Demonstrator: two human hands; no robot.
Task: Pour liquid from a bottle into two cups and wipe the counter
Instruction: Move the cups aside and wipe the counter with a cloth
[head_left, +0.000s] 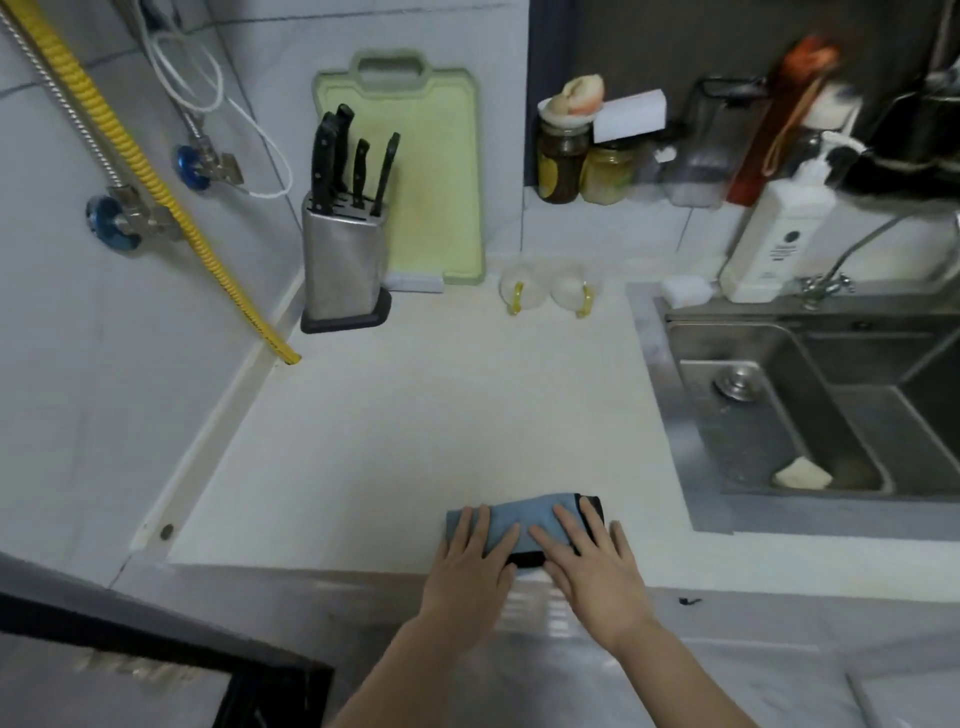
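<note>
Both hands are pressing a folded blue microfibre cloth with a dark edge flat at the near edge of the white counter. The left hand and right hand are lying side by side, fingers straight and slightly spread. The cloth is looking soft, light and limp, best driven under flat palms. Two clear plastic cups with yellow handles are standing side by side at the back, well apart from the cloth; their contents cannot be told. A steel sink is lying to the right.

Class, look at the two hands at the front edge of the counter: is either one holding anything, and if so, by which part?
Nothing is gripped. The left hand and right hand lie flat, fingers straight, pressing on top of the folded blue cloth.
</note>
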